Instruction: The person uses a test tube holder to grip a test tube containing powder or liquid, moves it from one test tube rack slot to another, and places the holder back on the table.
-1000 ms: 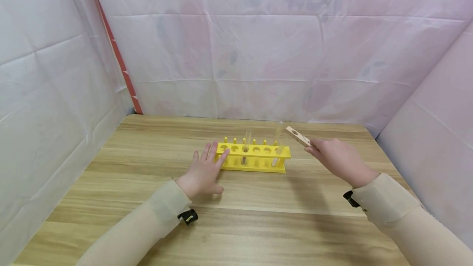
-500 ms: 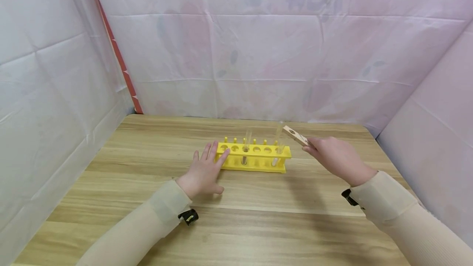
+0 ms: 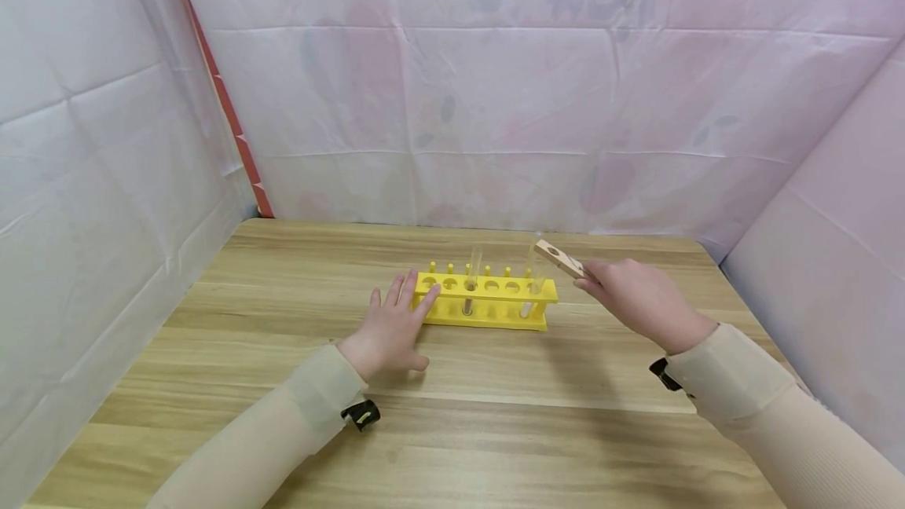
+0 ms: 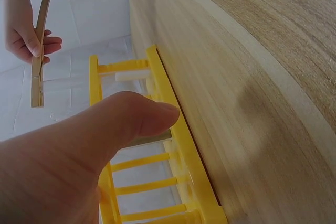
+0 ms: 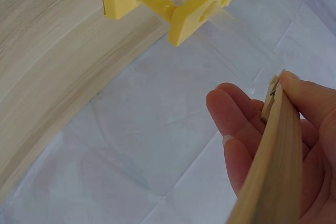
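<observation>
My left hand rests with spread fingers on the left end of a yellow test tube rack. A glass test tube with dark contents stands in a middle hole. Another clear test tube, with something white at its bottom, stands in the rack's right end. My right hand grips a wooden test tube holder between thumb and fingers. The tip of the holder overlaps the upper part of the right tube in the head view. In the right wrist view, the wooden holder runs back past the palm.
The rack stands on a wood-grain table. Pale printed sheets hang behind and on both sides. A row of yellow pegs rises along the rack's back edge.
My right hand has moved a little to the left, bringing the wooden test tube holder from beside the right tube to over its upper part. My left hand and the rack stay put.
</observation>
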Tool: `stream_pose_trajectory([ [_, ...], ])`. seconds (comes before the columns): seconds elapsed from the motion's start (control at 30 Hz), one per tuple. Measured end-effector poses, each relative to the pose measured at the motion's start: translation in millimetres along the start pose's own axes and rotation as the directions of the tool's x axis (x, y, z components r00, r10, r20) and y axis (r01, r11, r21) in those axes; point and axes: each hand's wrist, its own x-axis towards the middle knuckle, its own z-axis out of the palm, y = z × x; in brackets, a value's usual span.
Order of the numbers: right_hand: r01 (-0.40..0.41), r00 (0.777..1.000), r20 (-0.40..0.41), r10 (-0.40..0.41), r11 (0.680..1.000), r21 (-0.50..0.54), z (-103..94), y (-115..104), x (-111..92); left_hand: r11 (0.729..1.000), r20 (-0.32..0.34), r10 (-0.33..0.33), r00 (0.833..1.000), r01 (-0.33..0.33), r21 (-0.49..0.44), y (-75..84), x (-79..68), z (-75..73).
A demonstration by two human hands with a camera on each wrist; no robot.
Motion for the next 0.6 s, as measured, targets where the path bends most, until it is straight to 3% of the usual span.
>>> stream_pose_trajectory([
  [0.6,0.001,1.000,0.022,-0.001,1.000,-0.022,-1.0,-5.7,7.3,1.000,0.001,-0.002,1.000,0.002,0.002,0.3,1.7,1.7],
])
